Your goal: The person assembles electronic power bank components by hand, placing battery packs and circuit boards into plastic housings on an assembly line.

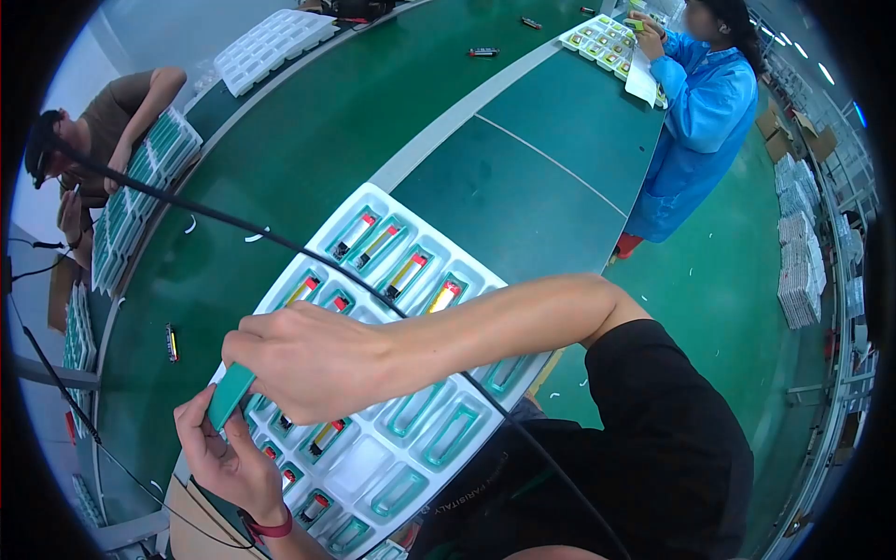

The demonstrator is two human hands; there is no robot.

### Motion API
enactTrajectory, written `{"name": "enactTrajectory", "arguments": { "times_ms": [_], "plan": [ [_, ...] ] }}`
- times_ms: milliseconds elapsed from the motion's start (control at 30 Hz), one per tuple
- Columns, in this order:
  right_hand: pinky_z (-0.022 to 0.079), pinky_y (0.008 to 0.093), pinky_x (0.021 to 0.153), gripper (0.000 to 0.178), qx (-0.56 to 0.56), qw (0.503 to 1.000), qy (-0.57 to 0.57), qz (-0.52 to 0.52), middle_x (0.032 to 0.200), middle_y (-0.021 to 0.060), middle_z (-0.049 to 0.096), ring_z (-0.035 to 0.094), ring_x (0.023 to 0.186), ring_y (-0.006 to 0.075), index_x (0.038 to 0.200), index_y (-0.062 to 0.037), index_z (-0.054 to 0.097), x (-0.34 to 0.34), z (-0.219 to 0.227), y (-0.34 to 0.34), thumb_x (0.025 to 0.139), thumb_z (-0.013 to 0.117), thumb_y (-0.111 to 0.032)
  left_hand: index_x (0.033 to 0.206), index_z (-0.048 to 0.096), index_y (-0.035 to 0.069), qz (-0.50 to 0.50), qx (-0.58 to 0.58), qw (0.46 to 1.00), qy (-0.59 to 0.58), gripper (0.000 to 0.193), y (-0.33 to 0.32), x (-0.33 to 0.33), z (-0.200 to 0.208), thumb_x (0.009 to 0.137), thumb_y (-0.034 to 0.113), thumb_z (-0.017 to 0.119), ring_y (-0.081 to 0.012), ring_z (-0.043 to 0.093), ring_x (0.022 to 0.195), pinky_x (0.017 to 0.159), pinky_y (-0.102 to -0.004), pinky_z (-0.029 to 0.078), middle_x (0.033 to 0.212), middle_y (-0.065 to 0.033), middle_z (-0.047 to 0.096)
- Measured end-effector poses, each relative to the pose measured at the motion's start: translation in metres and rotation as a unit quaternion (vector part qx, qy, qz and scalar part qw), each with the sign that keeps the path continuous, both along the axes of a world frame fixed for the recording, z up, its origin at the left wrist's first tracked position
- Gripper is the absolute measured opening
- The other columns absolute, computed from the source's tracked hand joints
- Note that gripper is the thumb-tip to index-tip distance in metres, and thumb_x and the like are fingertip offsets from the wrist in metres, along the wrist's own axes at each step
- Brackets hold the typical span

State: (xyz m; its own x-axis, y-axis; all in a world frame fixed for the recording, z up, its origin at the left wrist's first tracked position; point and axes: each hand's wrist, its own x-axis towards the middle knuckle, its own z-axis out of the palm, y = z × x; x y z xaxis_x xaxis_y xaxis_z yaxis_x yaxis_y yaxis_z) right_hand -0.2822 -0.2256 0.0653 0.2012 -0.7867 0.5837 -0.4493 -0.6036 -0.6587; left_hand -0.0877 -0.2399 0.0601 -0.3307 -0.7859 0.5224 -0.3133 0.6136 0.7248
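Observation:
A flat teal-green plastic case (230, 396) is held over the lower left edge of the white tray. My left hand (224, 462) pinches it from below between thumb and fingers. From above, my right hand (303, 359) closes on its upper end; some of its fingertips are hidden. Under both hands lies the white moulded tray (362, 464), divided into rows of pockets. Many pockets hold a teal frame with a small red, yellow and black cylindrical part (407, 273) inside. Near my body some pockets carry only a bare teal frame (452, 435).
A green conveyor belt (308, 121) runs beyond the tray, with a loose dark cylindrical part (172, 343) on it. At left a person handles stacked trays (140, 205). A blue-coated person stands by another tray (602, 45) at upper right. A black cable (233, 222) crosses the view.

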Motion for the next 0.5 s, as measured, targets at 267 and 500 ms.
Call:
{"name": "enactTrajectory", "arguments": {
  "times_ms": [267, 500],
  "plan": [
    [0.05, 0.0423, 0.056, 0.024, -0.051, 0.985, 0.155, 0.058, 0.077, 0.0152, 0.054, 0.061, 0.07, 0.0319, 0.082, 0.0024, 0.052, -0.01, 0.004, -0.004, 0.073, 0.069, -0.012, 0.109, 0.056, -0.007, 0.021, 0.027, 0.998, -0.061, 0.029, 0.01, 0.007, 0.017, 0.08, -0.013, 0.057, -0.0178, 0.057, 0.093, 0.08, -0.0271, 0.048, 0.103, -0.0122, 0.054],
    [0.051, 0.0409, 0.055, 0.021, -0.099, 0.993, 0.056, 0.031, 0.07, 0.0144, 0.054, 0.061, 0.065, 0.0315, 0.077, 0.0034, 0.054, 0.009, -0.005, 0.002, 0.074, 0.066, -0.013, 0.108, 0.057, -0.007, 0.071, -0.051, 0.994, -0.064, 0.028, 0.017, 0.011, 0.011, 0.08, -0.009, 0.057, -0.0204, 0.057, 0.083, 0.071, -0.0265, 0.046, 0.096, -0.0144, 0.057]
  ]
}}
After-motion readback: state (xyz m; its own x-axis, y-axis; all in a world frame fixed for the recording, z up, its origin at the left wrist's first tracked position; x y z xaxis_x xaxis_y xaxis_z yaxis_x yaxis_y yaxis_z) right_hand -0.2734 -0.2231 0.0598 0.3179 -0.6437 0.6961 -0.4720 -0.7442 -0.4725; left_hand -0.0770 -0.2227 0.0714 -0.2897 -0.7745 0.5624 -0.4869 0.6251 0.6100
